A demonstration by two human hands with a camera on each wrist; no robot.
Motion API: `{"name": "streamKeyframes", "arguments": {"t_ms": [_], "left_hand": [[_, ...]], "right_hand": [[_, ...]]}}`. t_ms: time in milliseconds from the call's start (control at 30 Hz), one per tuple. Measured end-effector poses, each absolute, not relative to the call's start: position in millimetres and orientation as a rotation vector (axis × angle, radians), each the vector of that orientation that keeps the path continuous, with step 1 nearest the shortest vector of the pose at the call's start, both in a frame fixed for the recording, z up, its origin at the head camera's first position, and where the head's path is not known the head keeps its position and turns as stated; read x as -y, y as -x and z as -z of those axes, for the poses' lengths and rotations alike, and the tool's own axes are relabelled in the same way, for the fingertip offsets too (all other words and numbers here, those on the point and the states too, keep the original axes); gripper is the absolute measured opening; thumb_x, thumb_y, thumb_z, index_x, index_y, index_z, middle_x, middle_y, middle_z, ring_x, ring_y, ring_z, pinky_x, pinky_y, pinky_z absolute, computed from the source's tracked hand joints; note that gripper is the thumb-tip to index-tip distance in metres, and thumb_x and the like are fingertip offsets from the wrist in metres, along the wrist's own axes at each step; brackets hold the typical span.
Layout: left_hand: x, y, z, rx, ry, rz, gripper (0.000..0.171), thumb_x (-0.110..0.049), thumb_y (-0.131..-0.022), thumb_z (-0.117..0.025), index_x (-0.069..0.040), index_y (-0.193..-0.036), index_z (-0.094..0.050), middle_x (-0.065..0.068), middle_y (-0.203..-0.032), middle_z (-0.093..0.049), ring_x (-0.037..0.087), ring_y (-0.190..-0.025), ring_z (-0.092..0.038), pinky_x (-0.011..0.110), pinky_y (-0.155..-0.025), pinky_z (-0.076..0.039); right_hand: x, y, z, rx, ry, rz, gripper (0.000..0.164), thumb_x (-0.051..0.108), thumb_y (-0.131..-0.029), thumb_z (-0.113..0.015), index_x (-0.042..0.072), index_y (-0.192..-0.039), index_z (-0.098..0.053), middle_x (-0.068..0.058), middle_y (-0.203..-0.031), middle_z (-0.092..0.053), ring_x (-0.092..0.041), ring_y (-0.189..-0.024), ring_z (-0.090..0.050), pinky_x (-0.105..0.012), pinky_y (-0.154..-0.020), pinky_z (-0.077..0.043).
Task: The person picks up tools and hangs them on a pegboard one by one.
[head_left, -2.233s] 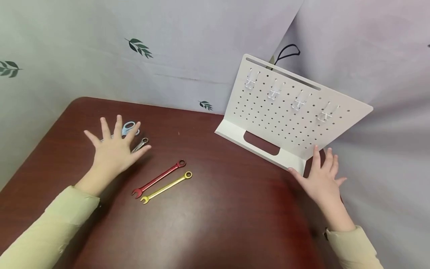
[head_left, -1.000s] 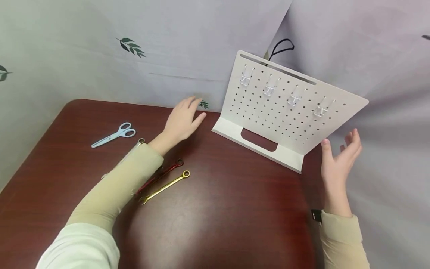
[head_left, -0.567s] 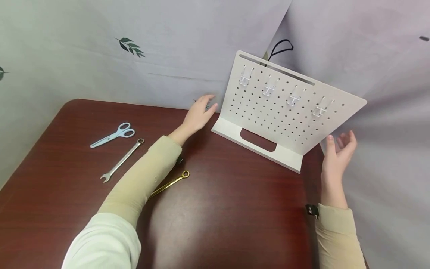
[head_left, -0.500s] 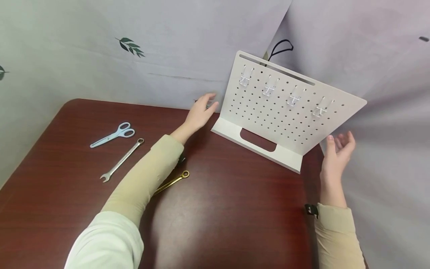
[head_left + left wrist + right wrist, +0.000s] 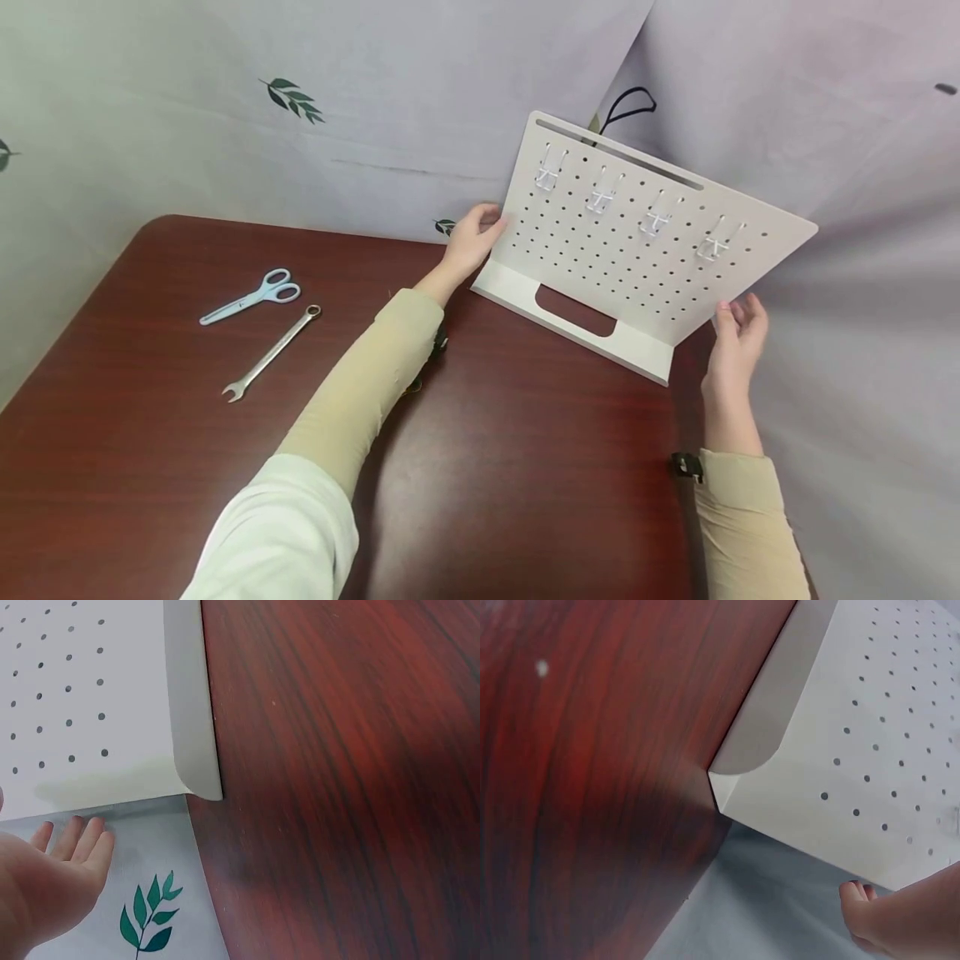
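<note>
A white pegboard stand leans back at the far right of the table, with several clear hooks along its upper part. My left hand is at its left edge; the thumb overlaps the edge in the head view. In the left wrist view, that hand's fingertips lie right by the board's side edge. My right hand is at the opposite edge, thumb toward the board's front and fingers loosely bent. In the right wrist view, the right hand's fingertips show close beside the edge.
Light-blue scissors and a silver wrench lie on the left of the dark red table. Part of a yellow wrench peeks out under the left forearm; the red wrench is hidden. Patterned cloth hangs behind.
My left hand has swung from above the scissors rightward to the pegboard's left edge, its spread fingers now bent. My right hand's fingers have also bent, and it has drawn in toward the right edge.
</note>
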State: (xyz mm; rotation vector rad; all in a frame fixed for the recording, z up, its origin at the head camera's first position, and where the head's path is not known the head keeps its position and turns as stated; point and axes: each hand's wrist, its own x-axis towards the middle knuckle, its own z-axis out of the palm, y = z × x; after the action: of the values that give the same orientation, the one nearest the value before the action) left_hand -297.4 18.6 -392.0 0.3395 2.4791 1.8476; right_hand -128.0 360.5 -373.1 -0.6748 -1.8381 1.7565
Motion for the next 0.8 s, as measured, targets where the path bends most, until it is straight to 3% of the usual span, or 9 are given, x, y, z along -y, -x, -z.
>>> {"name": "streamKeyframes", "arguments": {"t_ms": [233,433,800], "left_hand": [[-30.0,302.9,395.5,-2.536,-0.358,-1.702,0.054,-0.034,-0.111,-0.057,-0.009,-0.157,-0.047,0.015,-0.155,-0.058,0.029,-0.144,-0.057,0.039,-0.12,-0.046],[-31.9,303.4,396.0,-2.553,-0.42,-1.66,0.057,-0.034,-0.111,-0.056,-0.007,-0.159,-0.043,0.016,-0.157,-0.056,0.031,-0.144,-0.056,0.041,-0.121,-0.046],[-23.5,297.7,392.4,-2.532,-0.382,-1.642,0.057,-0.035,-0.111,-0.055,-0.008,-0.16,-0.042,0.017,-0.158,-0.054,0.031,-0.146,-0.054,0.043,-0.122,-0.045]], "right_hand": [[-355.2,126.3,374.6,1.871,0.648,-1.721,0.063,0.028,-0.11,-0.053,0.012,-0.165,-0.028,-0.014,-0.167,-0.035,-0.017,-0.148,-0.04,-0.022,-0.124,-0.033],[-355.2,125.2,378.0,1.847,0.603,-1.69,0.058,0.025,-0.11,-0.054,0.009,-0.162,-0.034,-0.008,-0.155,-0.044,-0.012,-0.136,-0.046,-0.021,-0.118,-0.038],[-353.7,129.8,385.9,1.849,0.576,-1.7,0.057,0.023,-0.11,-0.054,0.01,-0.162,-0.036,-0.014,-0.163,-0.042,-0.019,-0.146,-0.045,-0.025,-0.124,-0.037]]}}
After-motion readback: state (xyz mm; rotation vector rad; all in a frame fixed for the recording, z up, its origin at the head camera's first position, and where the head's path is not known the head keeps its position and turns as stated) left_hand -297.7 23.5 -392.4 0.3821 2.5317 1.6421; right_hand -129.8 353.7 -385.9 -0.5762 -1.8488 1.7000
